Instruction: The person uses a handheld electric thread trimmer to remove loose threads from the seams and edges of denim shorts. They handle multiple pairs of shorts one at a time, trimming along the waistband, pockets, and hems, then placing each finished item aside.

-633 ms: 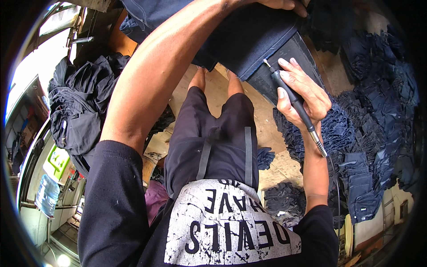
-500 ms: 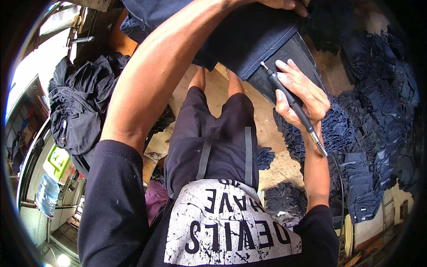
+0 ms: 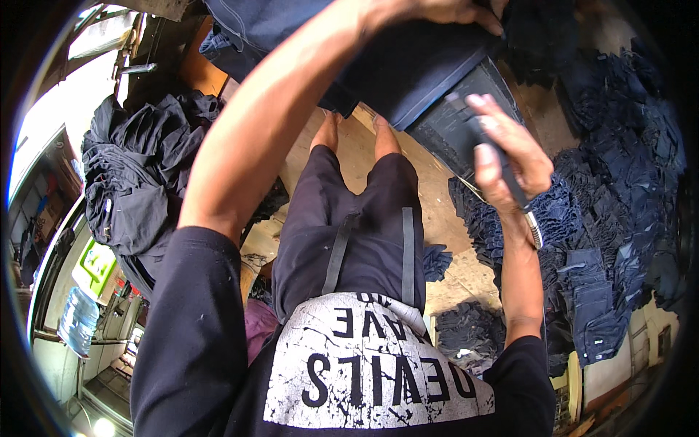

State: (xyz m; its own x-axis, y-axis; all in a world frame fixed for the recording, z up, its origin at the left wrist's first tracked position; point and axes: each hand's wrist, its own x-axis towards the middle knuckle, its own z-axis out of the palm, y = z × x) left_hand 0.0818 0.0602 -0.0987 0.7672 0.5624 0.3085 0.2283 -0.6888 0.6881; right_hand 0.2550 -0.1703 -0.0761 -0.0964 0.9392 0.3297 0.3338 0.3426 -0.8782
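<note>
My right hand [image 3: 514, 149] is closed around a black pen-shaped rotary tool handpiece [image 3: 498, 158] with a ribbed metal end toward my wrist. Its thin tip, smeared by motion, is held just off the hem of a pair of dark blue denim jeans [image 3: 415, 69]. Those jeans lie over a flat black board [image 3: 451, 131], which shows bare beyond the hem. At the top edge my left hand [image 3: 459, 11] grips the jeans near their far right side, thumb and finger on the cloth. Part of that hand is cut off by the frame.
On the left is a heap of black garments [image 3: 135, 182]. Piles of dark denim [image 3: 604, 189] spread along the right, with a smaller dark bundle [image 3: 470, 328] on the floor. A clear blue water bottle [image 3: 78, 320] and a green-and-white container [image 3: 96, 268] sit at lower left.
My right hand has drawn the handpiece a little right, away from the hem, and it is now blurred. My left hand has come slightly lower into view, still at the jeans.
</note>
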